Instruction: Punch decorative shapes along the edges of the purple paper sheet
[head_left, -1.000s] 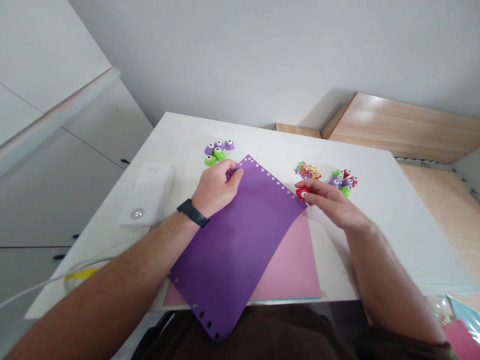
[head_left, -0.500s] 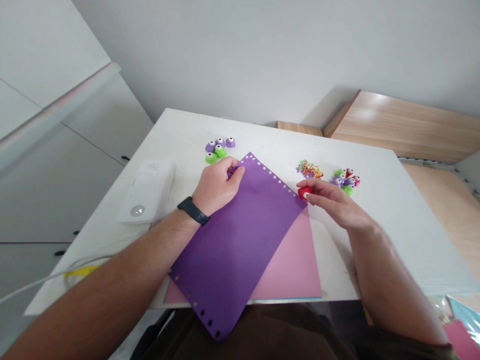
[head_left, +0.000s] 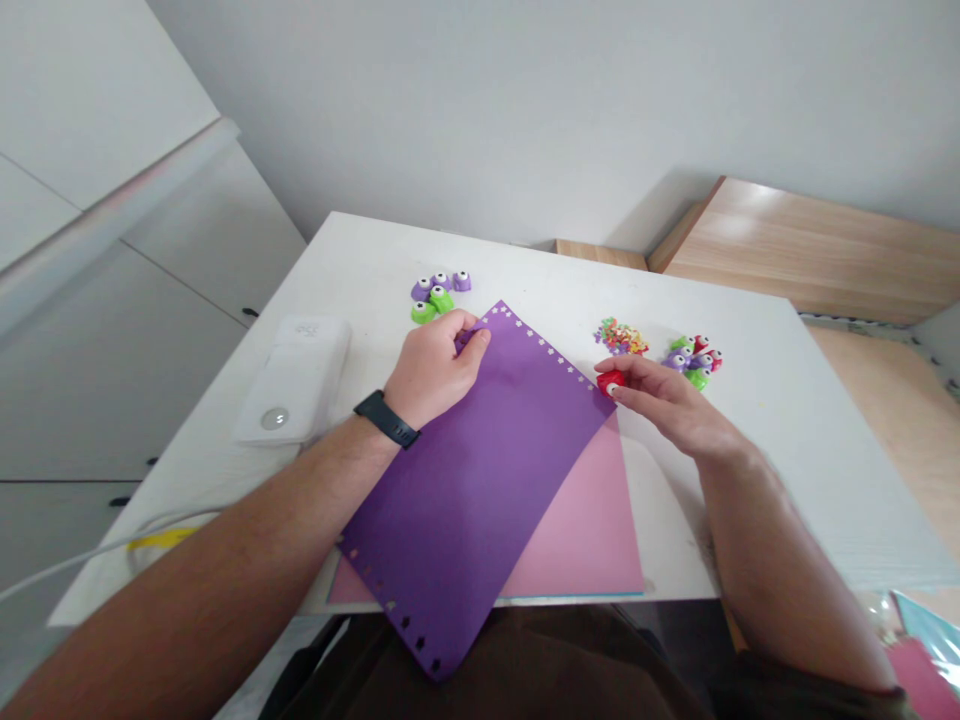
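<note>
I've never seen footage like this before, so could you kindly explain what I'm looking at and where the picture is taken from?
No machine is involved: these are a person's own bare hands, filmed by one camera worn on their head, looking forward and down. The left hand pinches the edge of a purple paper sheet, which has small star-shaped holes along its edges and lies partly over a pink sheet. The right hand holds a red craft punch. On the white table are clusters of small craft punches, a little pile of colourful paper cut-outs, and a flat white box.
</note>
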